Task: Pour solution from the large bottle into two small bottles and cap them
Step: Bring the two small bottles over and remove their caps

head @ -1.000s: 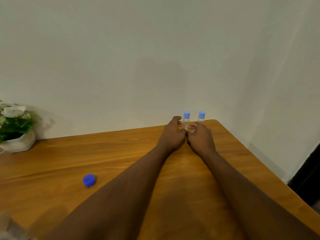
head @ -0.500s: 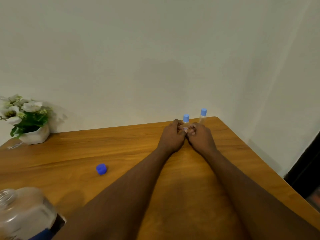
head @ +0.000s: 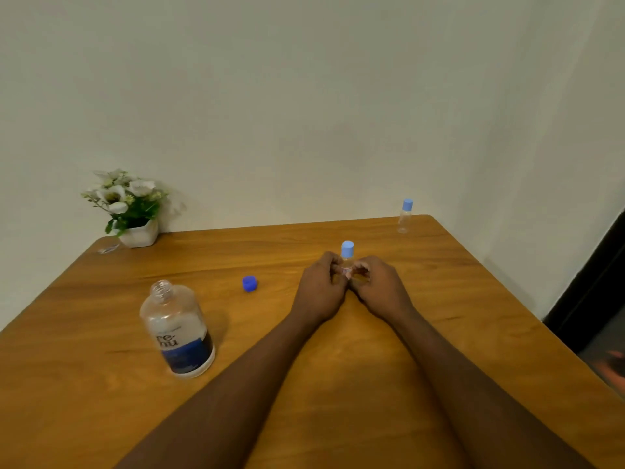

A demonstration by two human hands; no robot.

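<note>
wooden table (head: 473,299), head view: a capped small bottle (head: 347,253) is held upright at mid-table, pinched between the curled fingers of the left hand (head: 321,289) and right hand (head: 382,289). a second small bottle (head: 405,216), capped, is seen at the far right corner. the uncapped large bottle (head: 177,333) is stood near left, with its dark blue cap (head: 249,284) laid between it and the hands.

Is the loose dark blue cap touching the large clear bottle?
Apart. The head view shows bare wooden table between the dark blue cap and large clear bottle.
</note>
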